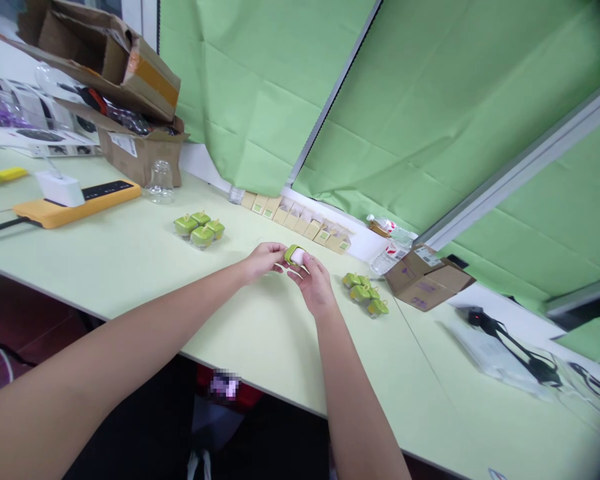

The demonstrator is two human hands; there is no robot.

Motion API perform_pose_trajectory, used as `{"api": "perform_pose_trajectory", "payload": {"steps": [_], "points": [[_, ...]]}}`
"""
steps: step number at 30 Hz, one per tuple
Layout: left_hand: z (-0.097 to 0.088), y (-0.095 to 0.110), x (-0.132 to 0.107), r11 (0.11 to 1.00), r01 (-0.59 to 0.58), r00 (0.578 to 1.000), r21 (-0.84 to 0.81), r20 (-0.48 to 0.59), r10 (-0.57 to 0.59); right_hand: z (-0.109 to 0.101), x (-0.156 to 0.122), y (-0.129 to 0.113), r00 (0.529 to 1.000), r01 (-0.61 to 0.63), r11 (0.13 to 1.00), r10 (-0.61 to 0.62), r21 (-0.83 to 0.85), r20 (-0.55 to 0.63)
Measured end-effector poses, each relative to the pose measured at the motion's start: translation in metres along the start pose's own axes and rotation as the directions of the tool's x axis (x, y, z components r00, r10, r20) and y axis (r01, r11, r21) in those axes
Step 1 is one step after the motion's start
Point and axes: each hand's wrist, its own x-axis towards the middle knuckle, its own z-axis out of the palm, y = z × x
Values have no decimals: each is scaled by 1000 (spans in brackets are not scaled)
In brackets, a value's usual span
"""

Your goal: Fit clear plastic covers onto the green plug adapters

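Note:
Both my hands meet over the middle of the pale green table (130,260). Between them is a small green and white plug-like device (295,254). My left hand (263,260) pinches its left side and my right hand (314,283) grips it from the right and below. A cluster of several similar green devices (199,228) sits to the left. Another group of green devices (365,293) lies just right of my right hand.
A row of small beige boxes (295,217) lines the back edge under green curtains. An orange power strip (75,199), a glass jar (161,181) and open cardboard boxes (110,60) stand at the left. A small cardboard box (425,277) and a black cable (510,340) lie at the right.

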Motion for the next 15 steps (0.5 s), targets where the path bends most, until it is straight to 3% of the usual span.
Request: {"api": "perform_pose_trajectory", "payload": {"steps": [15], "points": [[-2, -5, 4, 1000, -9, 1000, -2, 15, 9, 2, -2, -1, 1000, -2, 1000, 2, 3, -11]]}}
